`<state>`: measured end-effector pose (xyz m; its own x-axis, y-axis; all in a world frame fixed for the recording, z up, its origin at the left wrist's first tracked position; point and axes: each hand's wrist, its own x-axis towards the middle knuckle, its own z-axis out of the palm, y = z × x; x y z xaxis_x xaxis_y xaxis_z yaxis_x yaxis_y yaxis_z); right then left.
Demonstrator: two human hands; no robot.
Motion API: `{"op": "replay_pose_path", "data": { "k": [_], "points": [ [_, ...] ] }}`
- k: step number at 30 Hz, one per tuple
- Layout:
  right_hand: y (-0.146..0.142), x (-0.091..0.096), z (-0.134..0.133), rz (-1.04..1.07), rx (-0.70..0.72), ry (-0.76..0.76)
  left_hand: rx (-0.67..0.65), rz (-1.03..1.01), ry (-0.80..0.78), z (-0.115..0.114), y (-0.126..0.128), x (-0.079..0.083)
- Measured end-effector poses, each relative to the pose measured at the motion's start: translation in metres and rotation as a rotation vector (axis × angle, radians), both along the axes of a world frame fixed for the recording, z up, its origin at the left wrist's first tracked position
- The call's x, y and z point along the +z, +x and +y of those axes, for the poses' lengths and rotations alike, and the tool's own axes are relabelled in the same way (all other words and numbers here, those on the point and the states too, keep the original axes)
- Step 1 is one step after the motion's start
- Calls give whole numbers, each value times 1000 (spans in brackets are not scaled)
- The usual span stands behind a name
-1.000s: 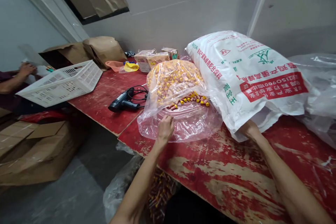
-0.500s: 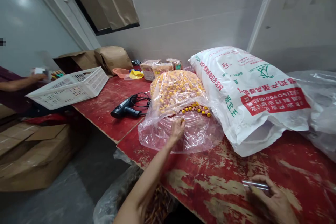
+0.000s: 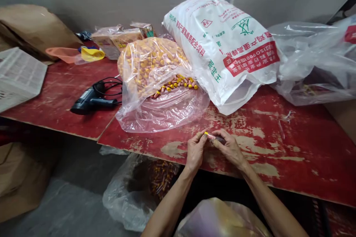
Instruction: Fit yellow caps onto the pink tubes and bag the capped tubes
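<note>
My left hand [image 3: 196, 149] and my right hand [image 3: 229, 149] meet over the front edge of the red table [image 3: 303, 170]. Pinched in my left fingers is a small yellow-ended piece [image 3: 210, 136] with pink and white print. My right fingers are closed round a slim, dark-looking tube [image 3: 221, 140], in line with the piece and touching it. Whether the piece sits inside the tube I cannot tell. Beyond my hands, a clear plastic bag [image 3: 164, 114] lies with its mouth towards me, full of similar yellow-ended pieces, several spilling forward inside it.
A black heat gun [image 3: 89, 100] with its cord lies left of the bag. Behind stand a white printed sack [image 3: 219, 48], packaged boxes [image 3: 107, 40] and a yellow scoop [image 3: 93, 54]. A white crate [image 3: 22, 77] is at left. Below the table edge hangs a bag of tubes [image 3: 164, 177].
My left hand has come back from the bag's mouth with a yellow-ended piece and joined my right hand, which held shiny tubes farther right. The view has turned to the right.
</note>
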<state>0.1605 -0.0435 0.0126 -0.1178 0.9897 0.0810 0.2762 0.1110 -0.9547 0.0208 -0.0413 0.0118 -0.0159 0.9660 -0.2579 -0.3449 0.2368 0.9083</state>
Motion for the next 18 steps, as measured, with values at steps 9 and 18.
{"op": "replay_pose_path", "data": {
  "k": [9, 18],
  "points": [
    [3, -7, -9, -82, -81, 59, -125, 399, 190, -25, 5, -9],
    [15, -4, -12, 265, -66, -402, -305, 567, 460, -18, 9, -13]
  ]
}}
